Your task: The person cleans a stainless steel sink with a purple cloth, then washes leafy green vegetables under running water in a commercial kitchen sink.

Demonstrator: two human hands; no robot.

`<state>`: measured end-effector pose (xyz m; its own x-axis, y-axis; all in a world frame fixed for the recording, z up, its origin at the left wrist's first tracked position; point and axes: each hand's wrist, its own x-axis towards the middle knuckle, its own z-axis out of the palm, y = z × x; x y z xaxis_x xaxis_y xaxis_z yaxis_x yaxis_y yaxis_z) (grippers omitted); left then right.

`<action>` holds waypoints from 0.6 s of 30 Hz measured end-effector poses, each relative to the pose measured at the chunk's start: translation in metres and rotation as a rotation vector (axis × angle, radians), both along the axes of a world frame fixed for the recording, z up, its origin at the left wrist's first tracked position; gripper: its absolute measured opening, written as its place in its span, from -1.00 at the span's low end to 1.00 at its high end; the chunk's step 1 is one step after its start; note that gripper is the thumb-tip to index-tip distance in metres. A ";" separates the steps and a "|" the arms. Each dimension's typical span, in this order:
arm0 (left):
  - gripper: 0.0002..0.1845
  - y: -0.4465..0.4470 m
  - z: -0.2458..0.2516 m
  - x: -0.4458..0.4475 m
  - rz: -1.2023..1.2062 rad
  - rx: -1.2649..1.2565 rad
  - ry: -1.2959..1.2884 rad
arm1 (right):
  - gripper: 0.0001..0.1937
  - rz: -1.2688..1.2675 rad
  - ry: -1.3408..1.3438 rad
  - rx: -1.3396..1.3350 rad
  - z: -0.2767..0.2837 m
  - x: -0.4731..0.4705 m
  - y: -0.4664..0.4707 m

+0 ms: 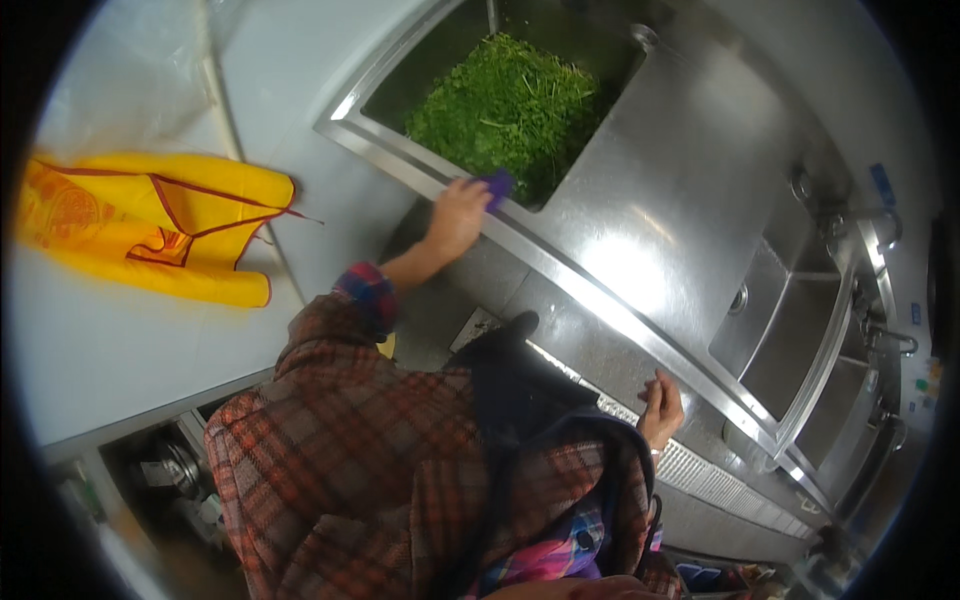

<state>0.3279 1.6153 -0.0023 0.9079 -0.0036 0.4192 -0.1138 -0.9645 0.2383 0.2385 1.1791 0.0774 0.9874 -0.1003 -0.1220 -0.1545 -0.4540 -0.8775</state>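
Note:
My left hand (459, 217) holds a purple cloth (496, 187) against the front rim of the stainless steel sink counter (570, 277). Just beyond it, a heap of leafy green herbs (510, 105) fills much of the left sink basin (397, 90). My right hand (663, 405) hangs low in front of the counter's edge, over the floor, with its fingers partly curled and nothing visible in them. Whether it touches anything cannot be told.
A yellow apron with dark red trim (217, 217) lies on the white surface (315, 187) at left. More sink basins (795, 322) with taps stand at right. A floor drain grate (705, 472) runs below the counter. Shelves with metal items (169, 469) are at lower left.

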 end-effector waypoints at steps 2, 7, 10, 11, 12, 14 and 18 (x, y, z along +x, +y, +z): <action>-0.72 -0.039 -0.013 -0.015 -0.190 -0.189 0.056 | -0.78 -0.001 -0.005 0.052 0.007 -0.001 0.005; -0.68 -0.124 0.058 0.020 -0.098 -0.970 0.187 | -0.78 -0.095 -0.073 0.044 0.014 -0.017 -0.027; -0.59 -0.138 0.103 0.049 -0.234 -1.856 0.248 | -0.79 -0.145 -0.119 -0.028 0.006 -0.037 -0.065; -0.63 -0.142 0.121 0.057 -0.298 -1.981 0.333 | -0.79 -0.142 -0.161 -0.068 0.009 -0.042 -0.072; -0.69 -0.140 0.124 0.065 -0.292 -1.807 0.455 | -0.80 -0.175 -0.176 -0.014 0.010 -0.046 -0.075; -0.73 -0.153 0.127 0.073 -0.263 -1.364 0.435 | -0.80 -0.210 -0.202 -0.012 0.007 -0.062 -0.089; -0.79 -0.210 0.174 0.086 -0.328 -1.289 0.334 | -0.81 -0.357 -0.206 -0.024 0.000 -0.090 -0.132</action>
<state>0.4140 1.4055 0.1713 0.9985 -0.0141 0.0524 -0.0522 0.0188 0.9985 0.1485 1.0470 0.0770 0.8936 -0.4414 0.0813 -0.1281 -0.4243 -0.8964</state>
